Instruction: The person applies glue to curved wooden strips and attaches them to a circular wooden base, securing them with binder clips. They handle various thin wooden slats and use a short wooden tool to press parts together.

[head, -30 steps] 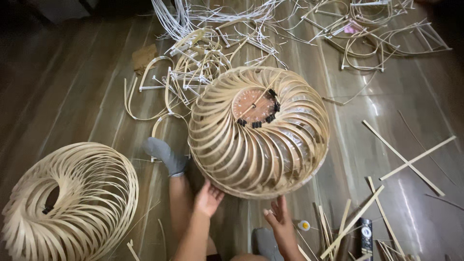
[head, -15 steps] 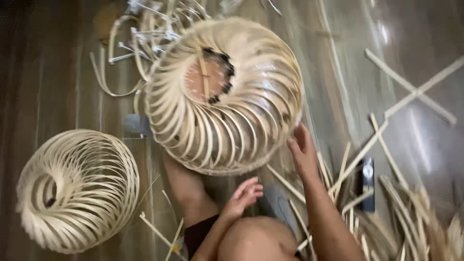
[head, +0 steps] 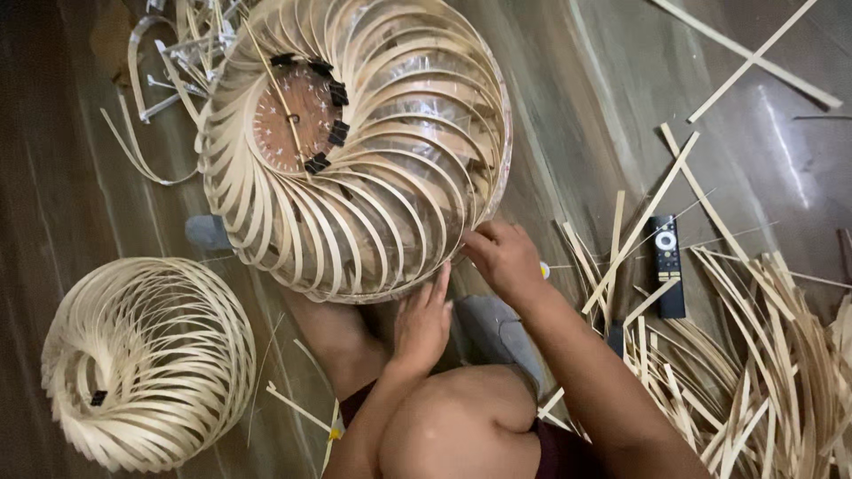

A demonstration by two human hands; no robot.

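Left hand (head: 422,321): I see fingers spread flat against the woven lampshade's (head: 355,142) lower rim.
Right hand (head: 504,257): curled, seemingly pinching a rim strip.
Lampshades: two; the second lampshade (head: 146,359) lies at left.
Remote (head: 667,263): one.

Both arms are bare from hand to shoulder, the left hand (head: 423,321) and right hand (head: 504,258) gloveless and ringless, with grey socks (head: 499,335) on both feet and dark maroon shorts (head: 552,448) showing at six o'clock.
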